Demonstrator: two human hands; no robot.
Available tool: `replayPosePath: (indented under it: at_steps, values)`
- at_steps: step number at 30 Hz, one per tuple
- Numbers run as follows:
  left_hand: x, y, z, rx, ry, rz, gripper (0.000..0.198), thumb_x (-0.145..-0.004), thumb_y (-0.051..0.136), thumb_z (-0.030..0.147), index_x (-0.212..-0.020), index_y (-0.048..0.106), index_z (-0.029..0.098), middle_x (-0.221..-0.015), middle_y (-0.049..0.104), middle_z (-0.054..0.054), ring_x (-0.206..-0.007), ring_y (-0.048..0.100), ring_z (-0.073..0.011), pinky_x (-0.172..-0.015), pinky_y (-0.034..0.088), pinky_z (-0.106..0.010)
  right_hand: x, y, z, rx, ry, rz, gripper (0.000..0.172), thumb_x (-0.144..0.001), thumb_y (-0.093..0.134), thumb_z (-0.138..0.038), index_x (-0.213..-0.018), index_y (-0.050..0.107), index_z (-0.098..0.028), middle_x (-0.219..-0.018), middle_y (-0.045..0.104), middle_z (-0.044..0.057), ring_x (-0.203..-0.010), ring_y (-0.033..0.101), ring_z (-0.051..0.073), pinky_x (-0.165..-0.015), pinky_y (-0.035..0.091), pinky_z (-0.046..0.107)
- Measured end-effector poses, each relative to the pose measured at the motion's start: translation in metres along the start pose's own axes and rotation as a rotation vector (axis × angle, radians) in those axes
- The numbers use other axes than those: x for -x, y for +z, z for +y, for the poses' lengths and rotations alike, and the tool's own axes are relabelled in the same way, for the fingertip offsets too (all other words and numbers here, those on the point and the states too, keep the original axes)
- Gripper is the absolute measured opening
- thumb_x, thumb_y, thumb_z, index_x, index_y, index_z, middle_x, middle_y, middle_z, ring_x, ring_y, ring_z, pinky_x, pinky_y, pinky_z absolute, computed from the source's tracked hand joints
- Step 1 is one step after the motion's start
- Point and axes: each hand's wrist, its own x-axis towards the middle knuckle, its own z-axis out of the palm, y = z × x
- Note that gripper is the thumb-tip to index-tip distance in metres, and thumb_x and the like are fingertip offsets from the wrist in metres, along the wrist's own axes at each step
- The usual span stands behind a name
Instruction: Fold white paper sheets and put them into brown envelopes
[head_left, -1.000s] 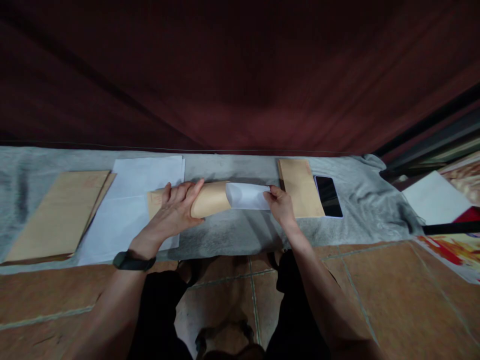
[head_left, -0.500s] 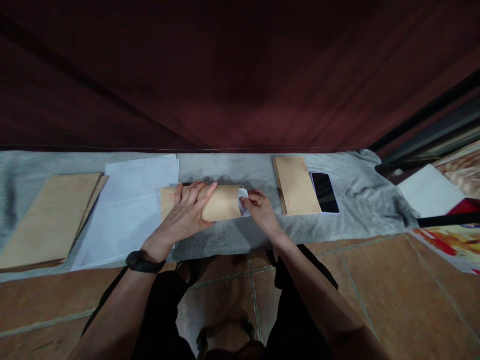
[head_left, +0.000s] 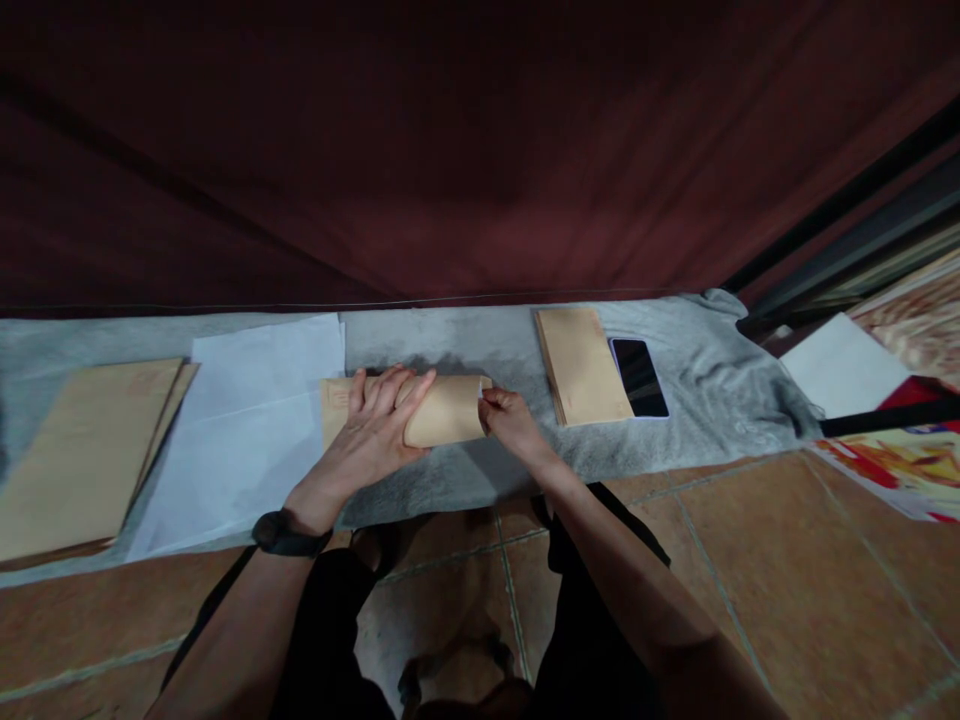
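A brown envelope lies on a grey cloth in front of me. My left hand lies over its left half, fingers wrapped round it and holding it. My right hand is pinched at the envelope's right, open end. Only a thin sliver of white folded paper shows there; the rest is inside the envelope.
White paper sheets and a stack of brown envelopes lie to the left. Another envelope stack and a black phone lie to the right. A dark red curtain hangs behind. Tiled floor lies below, with papers at the far right.
My right hand has pushed the white folded paper leftwards into the envelope, from mostly sticking out to almost hidden. My left hand has stayed on the envelope.
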Motion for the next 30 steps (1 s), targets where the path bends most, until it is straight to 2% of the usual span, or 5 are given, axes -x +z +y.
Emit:
replayPosePath:
  at_steps: [11, 16, 22, 26, 30]
  values:
    - [-0.003, -0.001, 0.002, 0.03, -0.016, 0.037, 0.105, -0.083, 0.078, 0.049, -0.166, 0.016, 0.028, -0.17, 0.025, -0.018, -0.158, 0.018, -0.0437, -0.125, 0.007, -0.07, -0.003, -0.003, -0.004, -0.139, 0.041, 0.137, 0.03, -0.082, 0.061, -0.036, -0.056, 0.065, -0.022, -0.056, 0.058, -0.005, -0.059, 0.054, 0.013, -0.057, 0.039, 0.023]
    - [-0.008, -0.008, 0.017, 0.158, -0.295, 0.294, 0.07, -0.092, 0.066, 0.054, -0.151, 0.044, 0.023, -0.159, 0.044, -0.018, -0.15, 0.037, -0.0386, -0.123, 0.025, -0.062, -0.005, -0.007, -0.002, -0.325, 0.037, 0.189, 0.031, -0.082, 0.064, -0.048, -0.065, 0.068, -0.022, -0.063, 0.065, -0.002, -0.062, 0.06, 0.016, -0.062, 0.047, 0.026]
    - [-0.013, 0.009, 0.042, 1.054, -0.903, 0.309, 0.045, -0.09, 0.062, 0.062, -0.07, 0.055, 0.022, -0.063, 0.055, 0.001, -0.065, 0.062, -0.0172, -0.066, 0.053, -0.03, -0.004, -0.004, 0.001, -0.373, 0.031, 0.24, 0.034, -0.079, 0.064, -0.052, -0.061, 0.062, -0.023, -0.06, 0.063, -0.001, -0.061, 0.06, 0.017, -0.06, 0.047, 0.027]
    - [-0.02, 0.02, 0.058, 1.682, -1.097, 0.089, 0.041, -0.087, 0.073, 0.056, -0.08, 0.062, 0.018, -0.07, 0.069, -0.004, -0.065, 0.071, -0.0179, -0.06, 0.056, -0.028, -0.003, 0.0, -0.001, -0.358, 0.045, 0.241, 0.032, -0.077, 0.062, -0.053, -0.064, 0.063, -0.024, -0.065, 0.064, -0.001, -0.063, 0.059, 0.017, -0.062, 0.047, 0.027]
    - [-0.028, 0.021, 0.067, 1.89, -1.061, 0.3, 0.021, -0.088, 0.077, 0.034, -0.096, 0.068, 0.017, -0.089, 0.079, -0.007, -0.08, 0.077, -0.0189, -0.072, 0.063, -0.029, -0.001, 0.005, -0.005, -0.361, 0.041, 0.215, 0.03, -0.076, 0.062, -0.051, -0.065, 0.063, -0.023, -0.068, 0.066, 0.0, -0.068, 0.061, 0.017, -0.066, 0.048, 0.027]
